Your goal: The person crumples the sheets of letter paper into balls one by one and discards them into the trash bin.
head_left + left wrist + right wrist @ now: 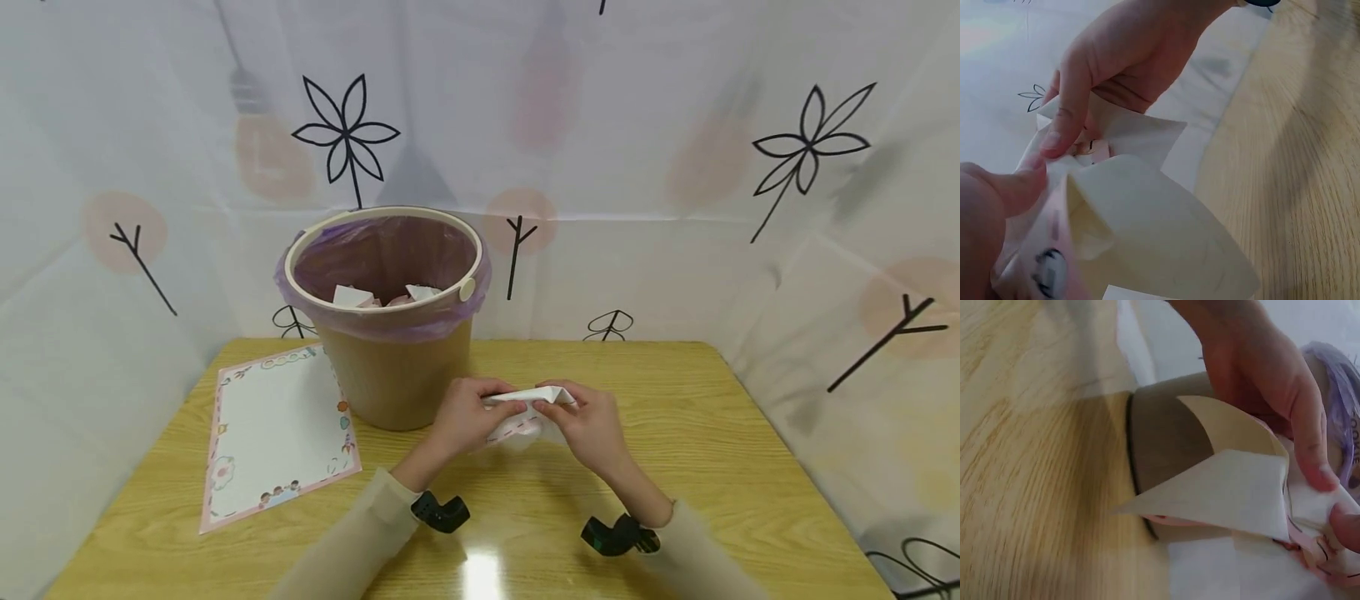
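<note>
Both hands hold one folded, crumpled sheet of white paper (517,427) with a pink printed border, above the table in front of the bin. My left hand (471,417) pinches its left end between thumb and fingers. At the other end my right hand (592,423) pinches it the same way, and the two thumbs come close together. In the left wrist view, loose flaps of the paper (1166,219) stick out below the fingers. The right wrist view shows a pointed corner of the paper (1222,494) hanging free.
A beige bin (397,375) with a purple liner bag (480,292) stands behind my left hand, with crumpled papers (352,297) inside. Left of it, a flat sheet with a decorated pink border (281,433) lies on the wooden table (637,375). A patterned curtain (637,167) hangs behind.
</note>
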Tool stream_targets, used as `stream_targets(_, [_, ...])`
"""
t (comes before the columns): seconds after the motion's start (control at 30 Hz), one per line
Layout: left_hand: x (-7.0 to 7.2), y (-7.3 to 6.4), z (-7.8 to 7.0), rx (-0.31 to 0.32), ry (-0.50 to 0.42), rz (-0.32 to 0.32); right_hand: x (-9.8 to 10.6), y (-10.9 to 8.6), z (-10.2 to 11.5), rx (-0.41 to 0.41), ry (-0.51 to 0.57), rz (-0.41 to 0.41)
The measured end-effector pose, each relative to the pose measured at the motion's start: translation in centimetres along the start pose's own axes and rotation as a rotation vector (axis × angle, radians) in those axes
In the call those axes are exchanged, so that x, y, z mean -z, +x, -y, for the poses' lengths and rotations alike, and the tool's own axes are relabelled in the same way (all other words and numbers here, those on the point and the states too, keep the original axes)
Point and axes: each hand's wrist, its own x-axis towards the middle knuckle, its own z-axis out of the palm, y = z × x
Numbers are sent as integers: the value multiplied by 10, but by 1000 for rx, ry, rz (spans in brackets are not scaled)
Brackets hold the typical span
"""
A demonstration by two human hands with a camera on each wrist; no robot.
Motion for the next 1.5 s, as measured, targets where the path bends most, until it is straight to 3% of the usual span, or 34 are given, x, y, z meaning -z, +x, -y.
stream_targets(0.2, [-4,-2,-3,1,-5,-79,-9,0,1,221,-131,-147])
stream_targets(0.43, [-7,-1,-6,-59,44,-141,-13,3,-1,380,-234,-241])
stream_targets(0.63, [-9,1,-6,-75,53,-160,-16,3,-1,398,-263,-279])
stream_targets(1.13, [-2,4,-5,-35,30,2,-15,5,-2,430,-355,-296])
stream_targets(1.37, [-6,5,-5,-78,41,-50,-14,7,-5,458,-390,-301])
stream_targets(1.5, [-8,4,-5,-12,-50,-68,-13,8,-3,518,-424,-317])
